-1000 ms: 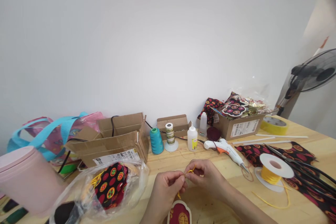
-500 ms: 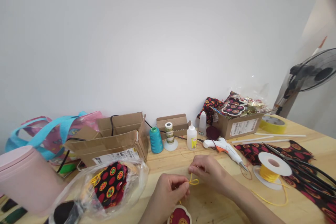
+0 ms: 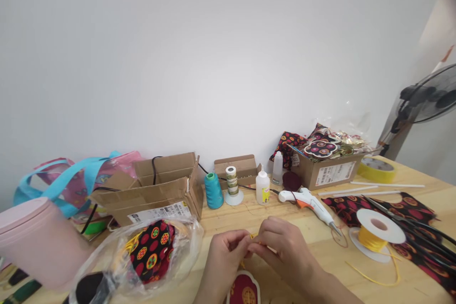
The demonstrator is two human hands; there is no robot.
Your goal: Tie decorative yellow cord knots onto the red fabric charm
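Observation:
My left hand point(image 3: 228, 256) and my right hand point(image 3: 281, 247) meet low in the middle of the head view, fingertips touching. Between them they pinch a thin yellow cord point(image 3: 253, 236), of which only a short bit shows above the fingers. The cord runs down to a flower-shaped pendant point(image 3: 245, 289) with dark red patterned fabric and a pale rim, hanging or lying below my hands at the picture's bottom edge. My fingers hide any loop or knot in the cord.
On the right are a spool of yellow cord point(image 3: 372, 242), black scissors point(image 3: 409, 223), patterned cloth point(image 3: 342, 206) and a glue gun point(image 3: 313, 204). Behind stand a glue bottle point(image 3: 262, 187), teal thread point(image 3: 213, 191) and cardboard boxes point(image 3: 153, 194). A plastic bag point(image 3: 185, 256) lies left.
My right hand has moved down and left to meet my left hand. The small yellow loop seen earlier between them is now hidden by the fingers. The view has shifted slightly.

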